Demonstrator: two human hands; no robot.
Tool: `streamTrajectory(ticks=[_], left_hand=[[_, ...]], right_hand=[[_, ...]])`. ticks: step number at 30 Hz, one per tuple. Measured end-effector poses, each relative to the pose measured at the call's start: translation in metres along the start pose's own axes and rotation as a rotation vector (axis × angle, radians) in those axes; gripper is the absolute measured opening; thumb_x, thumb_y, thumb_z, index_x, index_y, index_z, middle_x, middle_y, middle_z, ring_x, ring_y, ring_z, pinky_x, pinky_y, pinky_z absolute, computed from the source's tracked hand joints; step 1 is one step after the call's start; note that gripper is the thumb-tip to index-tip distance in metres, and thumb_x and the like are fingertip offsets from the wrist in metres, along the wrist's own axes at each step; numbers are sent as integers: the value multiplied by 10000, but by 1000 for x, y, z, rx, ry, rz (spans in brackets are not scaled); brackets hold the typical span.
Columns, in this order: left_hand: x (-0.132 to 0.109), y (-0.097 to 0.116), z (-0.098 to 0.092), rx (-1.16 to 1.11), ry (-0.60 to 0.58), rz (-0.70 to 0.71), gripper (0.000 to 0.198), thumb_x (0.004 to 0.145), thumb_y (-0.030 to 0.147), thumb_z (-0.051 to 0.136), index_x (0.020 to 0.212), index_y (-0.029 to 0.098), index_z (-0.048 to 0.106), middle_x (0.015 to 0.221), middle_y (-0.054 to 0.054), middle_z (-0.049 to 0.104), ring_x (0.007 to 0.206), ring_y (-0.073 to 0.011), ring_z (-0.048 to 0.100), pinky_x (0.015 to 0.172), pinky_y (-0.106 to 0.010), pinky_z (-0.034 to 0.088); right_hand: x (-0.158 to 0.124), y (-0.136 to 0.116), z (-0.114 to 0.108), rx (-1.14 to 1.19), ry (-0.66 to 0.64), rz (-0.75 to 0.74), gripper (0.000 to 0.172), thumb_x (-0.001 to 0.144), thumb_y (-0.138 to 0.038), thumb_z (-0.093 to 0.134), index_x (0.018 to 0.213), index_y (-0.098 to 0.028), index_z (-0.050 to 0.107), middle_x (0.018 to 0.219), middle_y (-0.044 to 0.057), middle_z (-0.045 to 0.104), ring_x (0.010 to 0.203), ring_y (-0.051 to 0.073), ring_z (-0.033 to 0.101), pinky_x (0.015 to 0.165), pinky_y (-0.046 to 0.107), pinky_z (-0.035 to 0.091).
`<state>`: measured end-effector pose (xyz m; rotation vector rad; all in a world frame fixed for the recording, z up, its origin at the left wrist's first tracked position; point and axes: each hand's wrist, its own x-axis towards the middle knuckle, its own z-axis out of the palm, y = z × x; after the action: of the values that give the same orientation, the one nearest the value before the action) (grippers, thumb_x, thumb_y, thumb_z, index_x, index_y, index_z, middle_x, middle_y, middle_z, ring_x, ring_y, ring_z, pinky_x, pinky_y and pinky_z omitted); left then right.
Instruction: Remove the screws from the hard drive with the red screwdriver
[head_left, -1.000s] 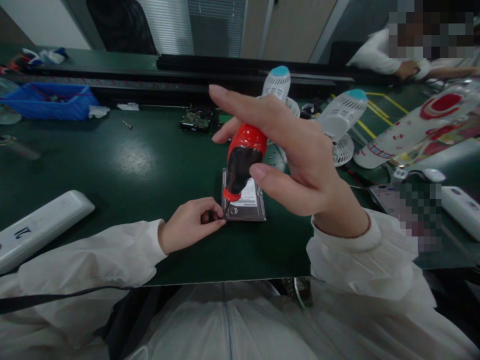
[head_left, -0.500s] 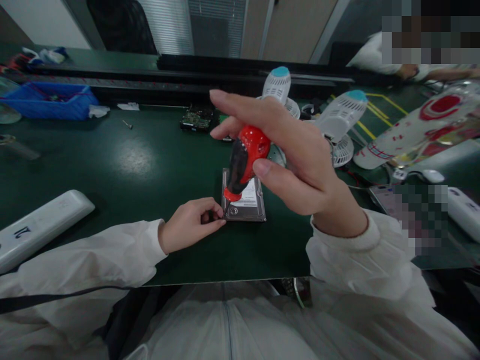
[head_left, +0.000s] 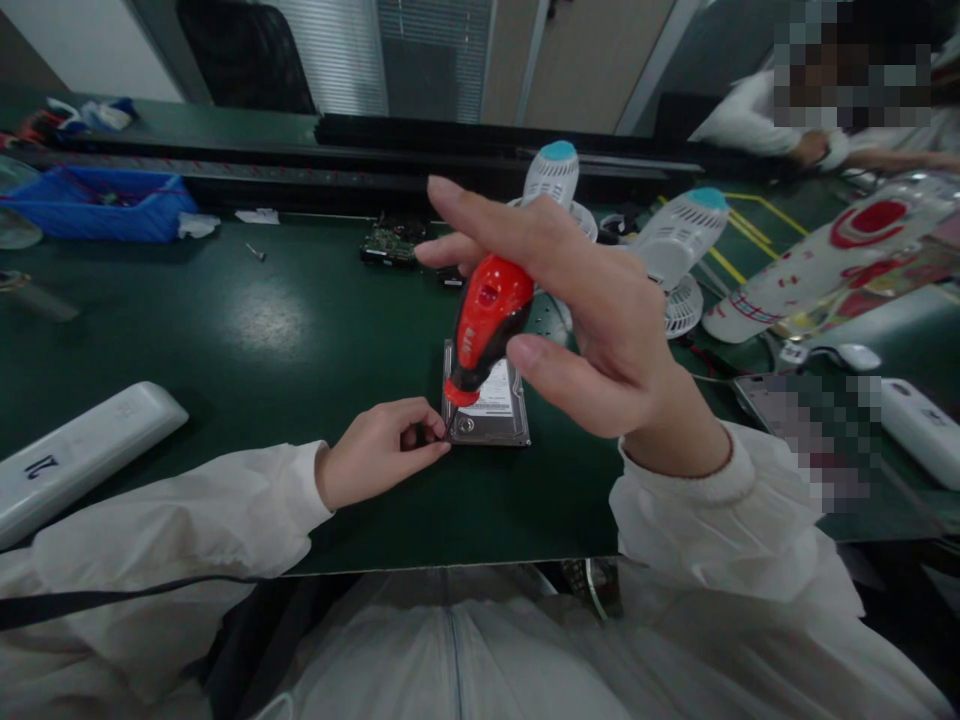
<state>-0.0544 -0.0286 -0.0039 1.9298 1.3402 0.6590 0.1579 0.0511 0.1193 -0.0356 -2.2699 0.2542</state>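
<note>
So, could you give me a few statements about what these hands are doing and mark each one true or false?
1. The right hand grips a red and black screwdriver. True.
2. Its tip meets the hard drive at the far right corner. False: at the near left corner.
3. The left hand pinches beside that tip. True.
4. The table is white. False: dark green.
5. Two white fans stand behind the drive. True.
</note>
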Motion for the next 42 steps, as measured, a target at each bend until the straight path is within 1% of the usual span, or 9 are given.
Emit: streamTrajectory(ticks=[1,5,12,22,30,35,36,40,42], left_hand=[[0,0,0,1,1,1,180,879,358,675,841,186,637,795,13,640,606,-105,531,557,-245,403],[0,-1,0,12,1,-4,165,881,345,671,851,185,644,790,13,641,606,-106,533,561,-246,404],[0,-1,1,18,4,1,154,875,331,674,858,180,650,770,15,633,611,-109,534,549,-237,398],[0,-1,0,21,8,7,165,877,345,671,854,183,645,765,14,635,604,-108,534,550,-235,403],[0,-1,1,22,10,7,166,878,348,667,860,183,660,777,12,651,603,-108,532,553,-236,400],[1,0,0,33,13,6,169,875,348,669,856,180,657,796,6,656,609,-111,534,559,-244,403],[1,1,0,33,12,6,167,874,347,669,858,180,657,797,5,656,612,-112,535,562,-244,406],[1,1,0,23,11,4,165,874,347,668,861,183,659,785,7,653,619,-115,537,559,-241,403],[0,1,1,15,13,2,163,874,347,667,860,185,658,771,10,646,617,-115,536,553,-238,399]], right_hand=[[0,1,0,20,2,-63,524,997,-405,369,1396,-83,482,1515,130,529,1240,156,644,1057,287,534],[1,-5,-2,-27,-42,110,448,1006,-288,372,1403,-109,475,1538,86,513,1183,134,663,1027,289,562],[2,-9,-4,-134,0,72,362,998,-313,529,1307,-127,550,1362,20,651,1236,131,621,1079,290,539],[3,-9,-5,-157,-19,88,362,984,-311,552,1302,-138,559,1347,15,663,1193,117,644,1060,268,542],[2,-8,-4,-161,-113,70,502,1024,-312,251,1441,-102,434,1460,45,557,1214,149,589,1066,336,500],[4,-10,-1,-277,-43,93,478,1016,-430,426,1394,-154,520,1129,4,650,1074,142,591,1021,327,528],[5,-10,-2,-267,-39,96,472,1012,-425,446,1387,-152,531,1130,16,651,1100,148,593,1028,328,532],[8,-8,-3,-121,-73,1,452,1007,-297,397,1387,-79,507,1440,113,585,1348,186,535,1175,373,454],[8,-7,-2,-83,-36,-31,436,988,-236,398,1358,-48,533,1384,108,637,1292,175,581,1157,342,464]])
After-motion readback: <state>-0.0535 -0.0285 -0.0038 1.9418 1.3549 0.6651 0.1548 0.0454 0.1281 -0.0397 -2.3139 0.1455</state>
